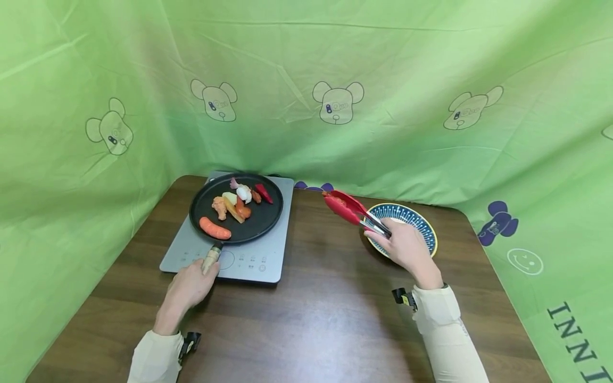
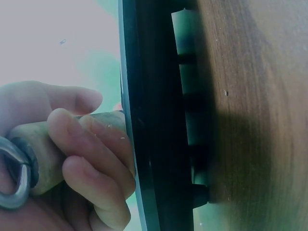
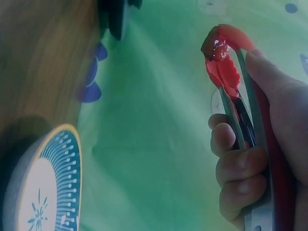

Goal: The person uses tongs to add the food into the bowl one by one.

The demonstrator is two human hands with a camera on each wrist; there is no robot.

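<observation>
My left hand (image 1: 189, 284) grips the wooden handle (image 1: 211, 259) of a round black frying pan (image 1: 261, 226). The left wrist view shows the fingers curled round that handle (image 2: 41, 144), close to a metal ring at its end. In the pan lie a sausage (image 1: 214, 228), an orange-brown fried piece (image 1: 220, 207), a red slice (image 1: 264, 193) and several other food pieces. My right hand (image 1: 407, 244) holds red-tipped tongs (image 1: 354, 209), whose tips pinch a glossy brownish-red food piece (image 3: 216, 49). Above the blue-and-white patterned plate (image 1: 433, 239), the hand hides part of it.
Under the pan is a flat grey induction cooker (image 1: 268, 271) with touch markings along its front. It stands at the left of the brown wooden table (image 1: 316, 319). A green printed curtain (image 1: 287, 69) hangs behind and along both sides.
</observation>
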